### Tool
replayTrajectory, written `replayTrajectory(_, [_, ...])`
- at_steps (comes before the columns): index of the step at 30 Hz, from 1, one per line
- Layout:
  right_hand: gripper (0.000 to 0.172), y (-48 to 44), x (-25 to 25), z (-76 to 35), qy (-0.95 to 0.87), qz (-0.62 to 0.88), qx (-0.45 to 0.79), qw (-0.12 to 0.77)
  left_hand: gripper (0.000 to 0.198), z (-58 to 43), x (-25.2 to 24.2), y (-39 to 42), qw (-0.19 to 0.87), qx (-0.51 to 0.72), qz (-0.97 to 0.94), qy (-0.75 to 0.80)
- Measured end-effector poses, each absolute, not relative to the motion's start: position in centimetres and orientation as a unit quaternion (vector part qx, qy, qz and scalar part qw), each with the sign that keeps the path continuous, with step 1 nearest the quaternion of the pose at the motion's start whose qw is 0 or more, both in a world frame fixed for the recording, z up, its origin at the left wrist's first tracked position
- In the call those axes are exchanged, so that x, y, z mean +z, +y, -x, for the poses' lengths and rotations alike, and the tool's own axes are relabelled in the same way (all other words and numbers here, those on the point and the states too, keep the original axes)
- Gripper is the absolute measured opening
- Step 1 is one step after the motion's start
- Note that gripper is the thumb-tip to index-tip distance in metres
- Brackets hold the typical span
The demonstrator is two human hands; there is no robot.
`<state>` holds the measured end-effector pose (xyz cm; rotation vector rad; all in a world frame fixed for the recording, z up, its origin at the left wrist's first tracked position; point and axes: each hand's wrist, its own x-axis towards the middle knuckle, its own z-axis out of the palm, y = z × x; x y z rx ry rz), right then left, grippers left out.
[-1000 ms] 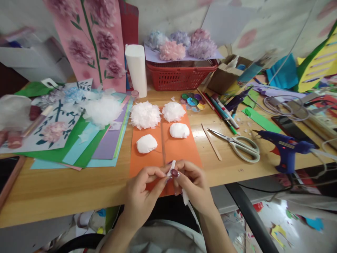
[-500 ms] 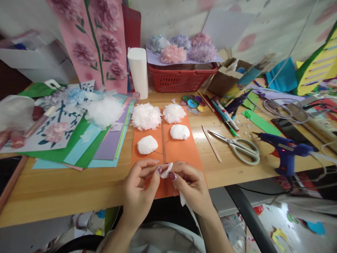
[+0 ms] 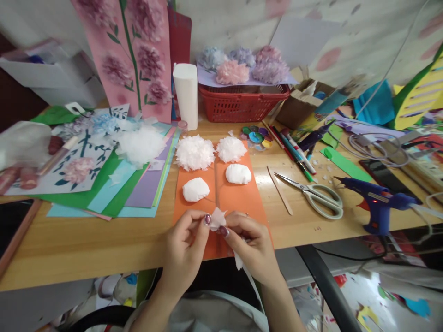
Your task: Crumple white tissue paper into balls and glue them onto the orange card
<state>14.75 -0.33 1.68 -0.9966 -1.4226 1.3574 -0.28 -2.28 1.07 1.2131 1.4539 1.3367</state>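
Between the fingertips of my left hand (image 3: 188,242) and my right hand (image 3: 251,242) is a small piece of white tissue paper (image 3: 217,219), pinched from both sides. More white tissue (image 3: 238,261) hangs from under my right palm. Both hands are closed, over the near edge of an orange sheet (image 3: 212,203). Beyond them on the sheet lie a smooth white wad (image 3: 195,189) at left and another white wad (image 3: 238,174) at right. Behind these sit a large ruffled white pompom (image 3: 195,152) and a smaller ruffled pompom (image 3: 231,149).
Right of the sheet lie a wooden stick (image 3: 279,190), scissors (image 3: 313,196) and a blue glue gun (image 3: 377,203) with a cable. Coloured papers (image 3: 140,193) and a tissue pile (image 3: 141,145) are at left. A red basket (image 3: 242,103) and paper roll (image 3: 185,97) stand behind.
The tissue piece between my fingertips was a narrow folded strip and now shows wider and more spread. My fingers have shifted slightly around it. The whole view has moved a little.
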Motion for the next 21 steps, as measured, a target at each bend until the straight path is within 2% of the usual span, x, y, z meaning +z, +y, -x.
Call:
replayTrajectory(9, [0.014,-0.28,1.65,-14.75,-0.578,0.409,0.550,0.443,0.022,-0.11,1.94,-2.42,0.471,0.521,-0.440,0.559])
replayTrajectory(21, [0.015,-0.20,1.79,-14.80,-0.575,0.408,0.563,0.431,0.024,-0.05,1.64,-2.14,0.438,0.532,-0.419,0.591])
